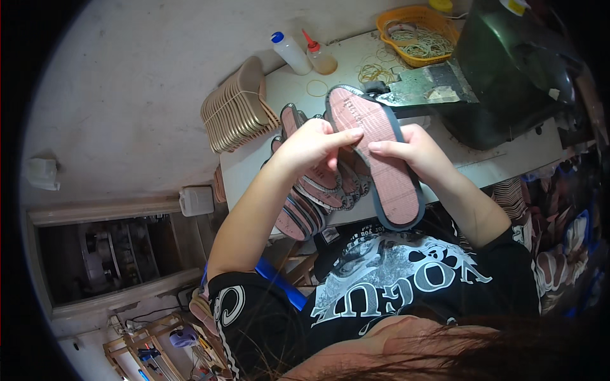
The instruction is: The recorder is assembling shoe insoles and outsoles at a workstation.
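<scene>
Between my hands is a shoe sole [395,184] with a pink face and a dark blue-grey edge, tilted above the table's near edge. My left hand [316,147] is at its left side, thumb pressed on the pink face; its other fingers are partly hidden. On the other side my right hand [416,151] grips the edge, its thumb flat on the face and the fingers behind. Under and beyond my left hand lies a pile of similar pink soles [293,219] with dark rims, partly covered by my arm.
A banded stack of tan insoles [236,108] leans at the table's left. Behind stand a blue-capped bottle [292,54] and a red-tipped bottle [323,60]. An orange-yellow basket [389,39] holds rubber bands. A dark green machine [508,70] occupies the right side, above shoe parts [559,267].
</scene>
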### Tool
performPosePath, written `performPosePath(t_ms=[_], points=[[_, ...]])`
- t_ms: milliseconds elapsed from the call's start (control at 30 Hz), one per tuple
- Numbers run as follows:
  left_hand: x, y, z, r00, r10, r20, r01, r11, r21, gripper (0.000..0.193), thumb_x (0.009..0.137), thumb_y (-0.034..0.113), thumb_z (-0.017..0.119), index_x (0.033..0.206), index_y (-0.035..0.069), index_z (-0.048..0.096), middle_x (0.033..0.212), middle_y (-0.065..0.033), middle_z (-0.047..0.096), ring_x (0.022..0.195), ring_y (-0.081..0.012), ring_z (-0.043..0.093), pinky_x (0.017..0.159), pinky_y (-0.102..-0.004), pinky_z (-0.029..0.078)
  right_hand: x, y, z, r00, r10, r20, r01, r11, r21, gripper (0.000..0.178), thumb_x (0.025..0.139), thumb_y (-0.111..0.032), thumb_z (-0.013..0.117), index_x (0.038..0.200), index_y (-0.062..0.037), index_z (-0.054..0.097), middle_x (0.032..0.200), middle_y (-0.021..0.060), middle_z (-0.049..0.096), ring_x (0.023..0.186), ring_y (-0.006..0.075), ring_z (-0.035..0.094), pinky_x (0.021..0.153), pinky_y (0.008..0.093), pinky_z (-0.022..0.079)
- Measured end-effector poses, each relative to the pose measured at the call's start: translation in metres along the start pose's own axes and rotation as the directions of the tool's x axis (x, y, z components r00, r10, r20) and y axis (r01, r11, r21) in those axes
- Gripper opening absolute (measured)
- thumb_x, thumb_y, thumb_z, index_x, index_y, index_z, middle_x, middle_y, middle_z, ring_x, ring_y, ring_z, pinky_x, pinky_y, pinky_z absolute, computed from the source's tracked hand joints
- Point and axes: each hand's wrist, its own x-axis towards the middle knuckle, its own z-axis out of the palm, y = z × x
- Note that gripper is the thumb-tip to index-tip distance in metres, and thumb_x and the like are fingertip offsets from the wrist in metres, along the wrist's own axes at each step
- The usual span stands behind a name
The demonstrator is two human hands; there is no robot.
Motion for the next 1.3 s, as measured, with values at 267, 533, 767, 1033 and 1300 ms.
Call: performPosePath(t_ms=[267,533,767,1033,1300], points=[[0.024,-0.01,-0.002,0.96,0.117,-0.255,-0.157,0.977,-0.144,0.044,0.074,0.046,0.076,0.068,0.006,0.059,0.053,0.0015,0.051,0.044,-0.0058,0.042,0.042,-0.0201,0.03,0.031,0.007,-0.004,0.999,-0.036,0.007,0.036,0.996,0.083,0.032,0.081,-0.023,0.071,0.098,0.004,0.067,0.089,0.0073,0.068,0.077,0.0103,0.062,0.071,0.0243,0.05],[0.037,-0.017,-0.013,0.942,0.111,-0.318,-0.196,0.948,-0.25,0.04,0.075,0.04,0.077,0.071,0.004,0.06,0.052,0.0021,0.049,0.043,-0.0057,0.039,0.042,-0.0201,0.028,-0.036,0.023,-0.006,0.944,0.259,0.204,-0.242,0.964,-0.107,0.03,0.083,-0.026,0.07,0.096,0.0004,0.066,0.085,0.0082,0.07,0.074,0.0131,0.067,0.067,0.0235,0.049],[0.054,-0.002,-0.038,0.956,0.078,-0.281,-0.144,0.964,-0.222,0.042,0.073,0.043,0.077,0.066,0.006,0.059,0.046,0.0022,0.046,0.039,-0.0068,0.038,0.041,-0.0202,0.028,-0.019,0.033,0.021,0.999,0.029,0.025,-0.034,0.976,0.213,0.023,0.089,-0.022,0.059,0.092,-0.0001,0.065,0.078,0.0111,0.069,0.059,0.0155,0.066,0.058,0.0229,0.049],[0.089,0.012,-0.089,0.977,0.041,-0.21,0.012,0.97,0.244,0.074,0.07,0.066,0.068,0.093,-0.005,0.065,0.066,-0.0087,0.064,0.053,-0.0149,0.055,0.049,-0.0241,0.041,0.014,0.02,0.035,0.981,0.081,-0.174,-0.015,0.937,0.349,0.025,0.089,-0.024,0.057,0.091,0.0002,0.063,0.075,0.0091,0.067,0.06,0.0116,0.064,0.058,0.0227,0.052],[0.106,0.061,-0.084,0.644,0.69,0.329,-0.632,0.237,0.738,0.063,0.07,0.048,0.076,0.113,0.006,0.061,0.127,-0.016,0.052,0.124,-0.0284,0.044,0.099,-0.0326,0.038,0.04,0.011,0.035,0.982,-0.001,-0.189,0.08,0.907,0.413,0.028,0.091,-0.029,0.059,0.095,-0.0011,0.062,0.078,0.0086,0.067,0.062,0.0108,0.064,0.061,0.0217,0.05]])
